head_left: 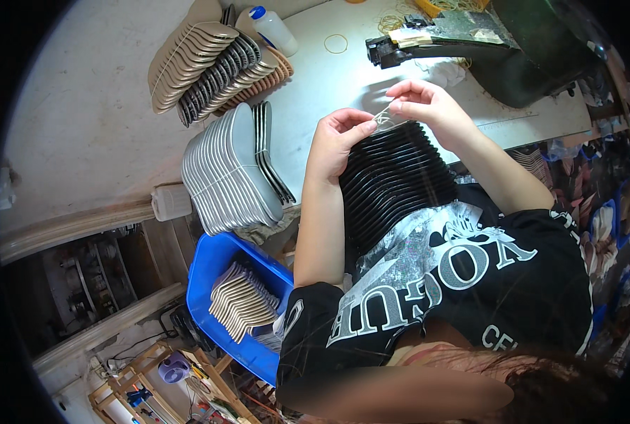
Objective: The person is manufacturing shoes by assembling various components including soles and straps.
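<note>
White counter (pixel 313 88) runs beyond both hands. Dark green machine (pixel 498 60) sits past the right hand (pixel 428 106). Blue bin (pixel 205 275), with a tan stack inside, is down-left of the left hand (pixel 345 134). Black stack (pixel 400 180) of curved pieces stands right under both hands, near the torso. Grey stack (pixel 220 169), banded, is left of the left hand; white bottle (pixel 276 32), blue cap, farther up-left. Pale cord (pixel 381 116): at the black stack's top end, pinched between thumb and fingers of both hands.

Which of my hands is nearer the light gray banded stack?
Left: your left hand is right of the light gray banded stack; your right hand is farther that way.
</note>
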The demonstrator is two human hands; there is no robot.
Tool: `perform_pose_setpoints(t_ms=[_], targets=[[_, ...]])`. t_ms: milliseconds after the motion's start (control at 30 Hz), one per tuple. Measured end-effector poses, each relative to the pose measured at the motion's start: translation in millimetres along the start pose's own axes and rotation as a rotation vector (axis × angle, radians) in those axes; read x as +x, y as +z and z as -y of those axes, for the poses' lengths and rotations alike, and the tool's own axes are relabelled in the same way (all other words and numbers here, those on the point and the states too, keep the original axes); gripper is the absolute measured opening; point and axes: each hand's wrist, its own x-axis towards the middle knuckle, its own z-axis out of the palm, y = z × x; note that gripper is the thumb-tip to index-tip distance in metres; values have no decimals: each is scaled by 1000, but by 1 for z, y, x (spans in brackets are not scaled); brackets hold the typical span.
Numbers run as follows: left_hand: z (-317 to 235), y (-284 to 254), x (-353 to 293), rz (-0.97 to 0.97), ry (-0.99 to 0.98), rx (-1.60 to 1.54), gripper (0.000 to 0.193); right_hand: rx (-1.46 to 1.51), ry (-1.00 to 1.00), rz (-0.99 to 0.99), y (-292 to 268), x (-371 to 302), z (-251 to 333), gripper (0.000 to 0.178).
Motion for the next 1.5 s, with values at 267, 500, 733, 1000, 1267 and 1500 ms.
perform_pose_setpoints(t_ms=[267,500,733,1000,1267,1500], targets=[[-2,2,0,106,-55,135,15,409,122,85,-5,-5,-7,25],[3,-4,1,63,15,0,15,17,166,15,-15,-5,0,22],[1,-5,3,48,-3,-19,21,220,88,9,-22,-8,-1,23],[1,9,3,165,75,277,32,253,59,234,2,-9,6,26],[8,-1,8,18,27,186,11,-352,-238,324,2,6,29,10],[20,25,5,-166,211,1160,21,-972,-629,144,27,60,76,24]])
